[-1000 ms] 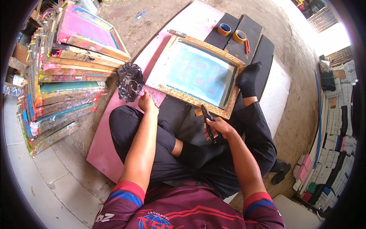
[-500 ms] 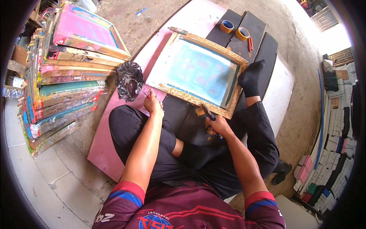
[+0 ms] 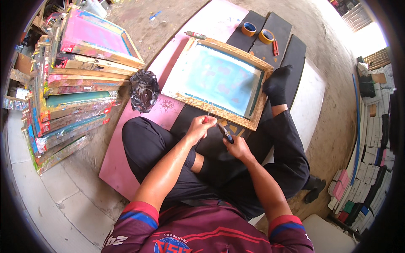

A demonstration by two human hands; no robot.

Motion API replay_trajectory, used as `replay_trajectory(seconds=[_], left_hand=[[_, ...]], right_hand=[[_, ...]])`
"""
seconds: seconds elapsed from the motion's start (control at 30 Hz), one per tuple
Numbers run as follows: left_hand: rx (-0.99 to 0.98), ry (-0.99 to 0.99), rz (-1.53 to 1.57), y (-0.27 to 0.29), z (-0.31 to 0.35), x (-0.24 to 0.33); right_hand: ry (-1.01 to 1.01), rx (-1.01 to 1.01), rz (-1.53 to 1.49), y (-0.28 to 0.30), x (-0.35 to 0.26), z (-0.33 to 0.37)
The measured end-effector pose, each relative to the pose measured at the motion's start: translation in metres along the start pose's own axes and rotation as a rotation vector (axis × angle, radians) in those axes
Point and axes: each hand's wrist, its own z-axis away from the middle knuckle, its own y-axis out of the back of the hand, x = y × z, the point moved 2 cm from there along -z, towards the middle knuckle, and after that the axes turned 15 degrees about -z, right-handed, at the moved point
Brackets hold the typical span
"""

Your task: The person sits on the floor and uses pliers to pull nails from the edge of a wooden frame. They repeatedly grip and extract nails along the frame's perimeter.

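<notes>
My left hand [image 3: 200,128] is closed around a thin screwdriver [image 3: 209,109], its slim metal shaft pointing away over the near edge of a wooden screen frame [image 3: 198,102]. Some red shows between the fingers, and most of the handle is hidden. Right beside it, my right hand [image 3: 238,147] grips pliers [image 3: 226,134] with dark jaws and blue-black handles. The jaws point up and left, just short of the frame. Pale blue mesh with faint pinkish patches fills the frame, which lies tilted across the boards between my legs.
Left of the frame sit a crumpled black plastic bag [image 3: 144,90] and a pile of thin staple-like bits [image 3: 167,105]. Two tape rolls [image 3: 266,36] and a red cutter [image 3: 275,47] lie beyond it. Stacked screen frames [image 3: 76,101] stand at left. My socked foot [image 3: 277,84] touches the frame's right side.
My left hand has moved right, from beside the staple-like bits to the frame's near edge. My right hand with the pliers has shifted slightly nearer to me and left.
</notes>
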Motion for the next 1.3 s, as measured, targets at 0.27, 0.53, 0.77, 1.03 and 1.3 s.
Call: replay_trajectory(seconds=[0.27, 0.53, 0.77, 1.03, 1.3], left_hand=[[-0.045, 0.052, 0.065, 0.004, -0.004, -0.006], [0.229, 0.019, 0.07, 0.021, -0.016, -0.019], [0.69, 0.244, 0.392, 0.077, -0.028, -0.026], [0.745, 0.302, 0.468, 0.083, -0.031, -0.029], [0.809, 0.351, 0.522, 0.095, -0.043, -0.044]], right_hand=[[-0.122, -0.196, -0.156, 0.0, -0.021, 0.006], [-0.298, -0.373, -0.604, 0.025, -0.02, 0.0], [-0.413, -0.405, -0.603, 0.053, -0.02, -0.013], [-0.497, -0.497, -0.61, 0.06, -0.031, -0.028], [-0.632, -0.431, -0.688, 0.06, -0.023, -0.041]])
